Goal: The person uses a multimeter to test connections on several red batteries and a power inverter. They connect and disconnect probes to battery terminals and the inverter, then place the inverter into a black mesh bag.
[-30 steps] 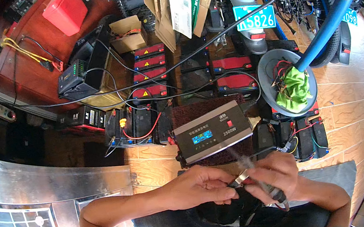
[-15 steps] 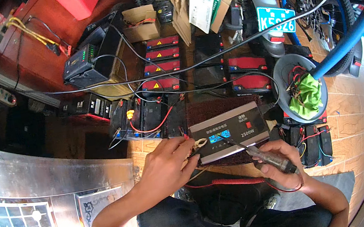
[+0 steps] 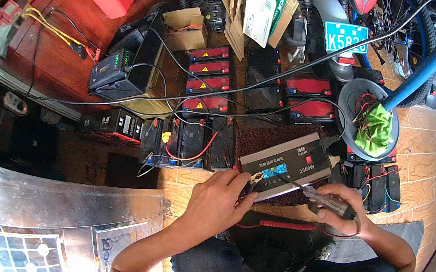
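1. Grey inverter box [image 3: 286,166] with a blue display lies on the floor, just ahead of both hands.
2. Left hand [image 3: 215,203], grip pinched together on a small metal cable terminal [image 3: 255,177] at the box's front.
3. Right hand [image 3: 341,212], grip clamped on a screwdriver [image 3: 321,199], tip touching the box.
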A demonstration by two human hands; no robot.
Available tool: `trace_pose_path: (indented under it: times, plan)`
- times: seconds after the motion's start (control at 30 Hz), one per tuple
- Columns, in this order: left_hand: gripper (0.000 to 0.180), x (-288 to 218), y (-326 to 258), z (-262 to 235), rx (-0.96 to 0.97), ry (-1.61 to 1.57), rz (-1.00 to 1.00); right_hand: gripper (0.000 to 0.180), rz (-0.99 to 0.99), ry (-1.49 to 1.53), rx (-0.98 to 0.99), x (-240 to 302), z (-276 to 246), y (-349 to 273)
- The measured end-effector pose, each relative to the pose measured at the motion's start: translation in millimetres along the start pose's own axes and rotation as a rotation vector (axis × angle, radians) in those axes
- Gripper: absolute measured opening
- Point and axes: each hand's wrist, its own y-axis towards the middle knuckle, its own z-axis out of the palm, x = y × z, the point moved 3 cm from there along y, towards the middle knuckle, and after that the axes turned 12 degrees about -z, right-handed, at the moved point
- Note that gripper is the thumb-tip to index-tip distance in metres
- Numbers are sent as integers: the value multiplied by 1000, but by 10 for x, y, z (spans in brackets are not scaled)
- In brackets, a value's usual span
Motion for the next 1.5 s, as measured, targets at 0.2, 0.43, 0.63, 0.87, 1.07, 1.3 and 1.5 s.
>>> trace_pose_path:
  times: [0.2,0.43,0.63,0.87,1.07,1.3,1.5]
  plan:
    - [40,-10,2,5,23,-20,-19,48,163,231,-252,-83,-272,-98]
    - [43,44,-18,50,114,-7,-66,45,224,269,-201,-144,-299,-140]
    - [43,39,-28,31,22,-47,-26,42,-68,-134,-80,164,-200,37]
    - [49,48,-50,78,111,-58,4,40,-407,-624,178,176,29,204]
    - [50,94,-63,145,162,-63,18,40,-454,-718,217,140,111,195]
    - [49,70,-81,102,235,-67,-32,39,-571,-746,221,212,146,209]
    - [40,-34,-135,66,338,-36,184,38,-651,-706,231,240,190,127]
